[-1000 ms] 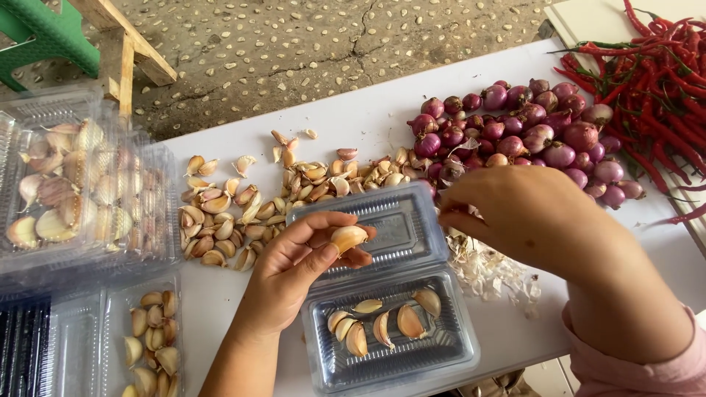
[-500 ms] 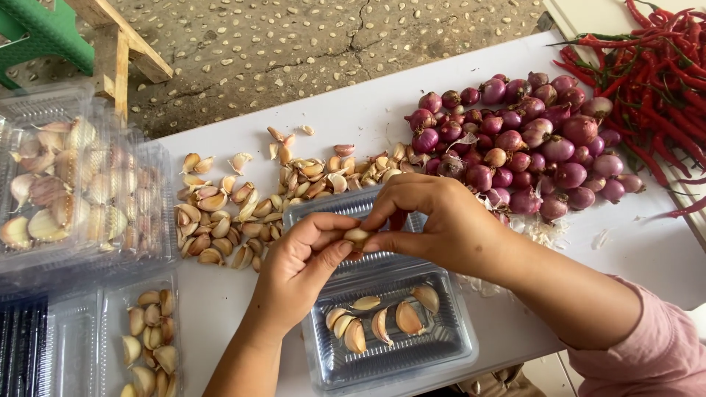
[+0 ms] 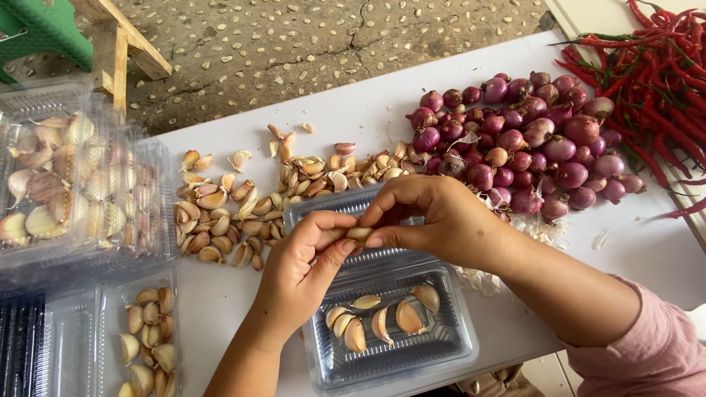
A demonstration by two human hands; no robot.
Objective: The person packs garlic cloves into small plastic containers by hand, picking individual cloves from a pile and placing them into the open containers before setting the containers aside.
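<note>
**Both hands pinched one garlic clove above an open clear tray**

The left hand and the right hand met over the middle of the white surface, fingertips of both pressed onto a single garlic clove held between them. The left thumb and forefinger gripped its near end; the right fingers curled down over its far end. Neither hand was spread; both were closed in a pinch on that clove.

The clove hung just above the hinged lid of a clear plastic tray that lay open near the surface's front edge. In the tray's lower compartment lay a few cloves, side by side and apart from the held one.

Behind the hands, a loose heap of unpeeled garlic cloves spread across the surface from the left toward the centre. To its right, touching the heap's end, sat a pile of purple shallots. Red chillies lay at the far right corner, just beside the shallots. Thin papery skins were scattered under the right wrist.

At the left edge stood stacked clear containers filled with garlic, and at the front left corner another open container held more cloves.
</note>
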